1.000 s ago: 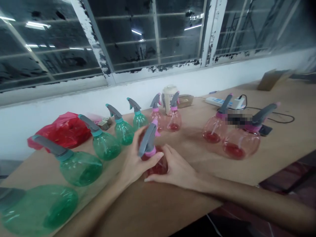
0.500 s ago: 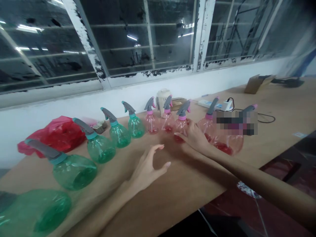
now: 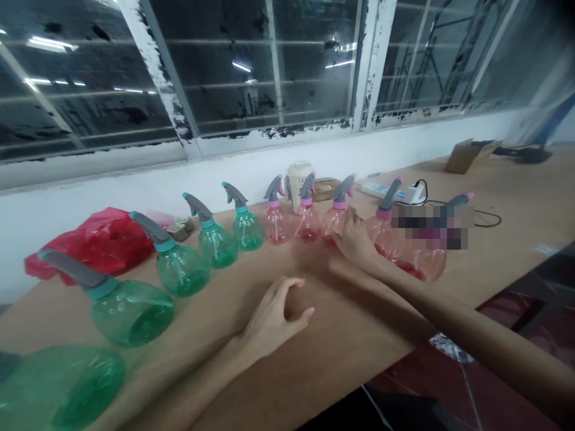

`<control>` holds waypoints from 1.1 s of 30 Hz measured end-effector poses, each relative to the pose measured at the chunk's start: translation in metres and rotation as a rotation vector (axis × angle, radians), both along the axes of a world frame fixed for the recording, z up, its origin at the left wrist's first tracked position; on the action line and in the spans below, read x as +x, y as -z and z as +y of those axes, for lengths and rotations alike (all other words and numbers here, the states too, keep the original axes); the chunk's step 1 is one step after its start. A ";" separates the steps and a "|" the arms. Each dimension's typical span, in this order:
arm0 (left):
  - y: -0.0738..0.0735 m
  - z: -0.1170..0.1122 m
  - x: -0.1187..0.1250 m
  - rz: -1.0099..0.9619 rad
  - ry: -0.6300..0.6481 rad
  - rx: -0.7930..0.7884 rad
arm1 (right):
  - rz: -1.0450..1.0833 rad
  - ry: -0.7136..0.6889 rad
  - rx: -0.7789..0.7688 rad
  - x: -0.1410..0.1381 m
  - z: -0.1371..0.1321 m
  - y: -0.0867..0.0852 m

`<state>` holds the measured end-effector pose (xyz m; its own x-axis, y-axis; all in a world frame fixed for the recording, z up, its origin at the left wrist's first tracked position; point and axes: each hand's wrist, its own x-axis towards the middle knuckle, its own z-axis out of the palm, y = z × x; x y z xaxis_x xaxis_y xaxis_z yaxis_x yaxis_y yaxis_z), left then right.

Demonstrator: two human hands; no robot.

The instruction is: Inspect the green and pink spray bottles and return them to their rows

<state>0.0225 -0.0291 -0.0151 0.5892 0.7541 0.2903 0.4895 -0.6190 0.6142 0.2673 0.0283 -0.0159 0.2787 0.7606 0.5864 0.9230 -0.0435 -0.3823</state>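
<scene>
My right hand (image 3: 357, 242) curls around the right side of a pink spray bottle (image 3: 332, 226) with a grey-and-pink trigger head. The bottle stands upright on the table, and my fingers partly cover it. Over bare tabletop nearer to me, my left hand (image 3: 278, 314) is open, thumb and fingers apart in a C shape, with nothing in it. Two pink bottles, one of them this bottle (image 3: 275, 224), stand left of the held one. Others, including this pink bottle (image 3: 429, 263), stand to its right. Several green spray bottles (image 3: 182, 269) line the left side, each with some liquid.
A red plastic bag (image 3: 103, 242) lies against the wall at left. Behind the pink bottles stands a white cup (image 3: 299, 179) by a brown packet (image 3: 326, 188). A power strip (image 3: 395, 193) with a black cable and a cardboard box (image 3: 469, 157) are farther right. The table's front edge slants at lower right.
The pink bottle by my right hand has shifted slightly right and away from me, along with that hand. My left hand has moved a little to the right, still open.
</scene>
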 end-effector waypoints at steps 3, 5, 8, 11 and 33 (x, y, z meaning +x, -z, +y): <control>0.001 0.000 0.000 -0.006 0.001 -0.003 | 0.018 -0.082 0.051 -0.001 -0.021 -0.002; 0.001 0.003 0.003 -0.024 0.010 0.008 | 0.015 -0.135 0.050 -0.001 -0.044 -0.003; -0.005 0.012 0.019 -0.021 0.021 -0.014 | -0.005 -0.200 0.032 -0.001 -0.085 -0.004; -0.023 0.025 0.057 0.069 0.016 -0.063 | 0.025 -0.260 -0.063 0.001 -0.122 -0.002; -0.067 0.051 0.203 0.347 -0.053 0.003 | 0.475 -0.271 -0.402 0.045 -0.195 -0.018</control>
<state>0.2252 0.0219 0.0520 0.6134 0.7855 0.0817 0.7000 -0.5887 0.4043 0.3125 -0.1672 0.0017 0.2048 0.9732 0.1046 0.6570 -0.0575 -0.7517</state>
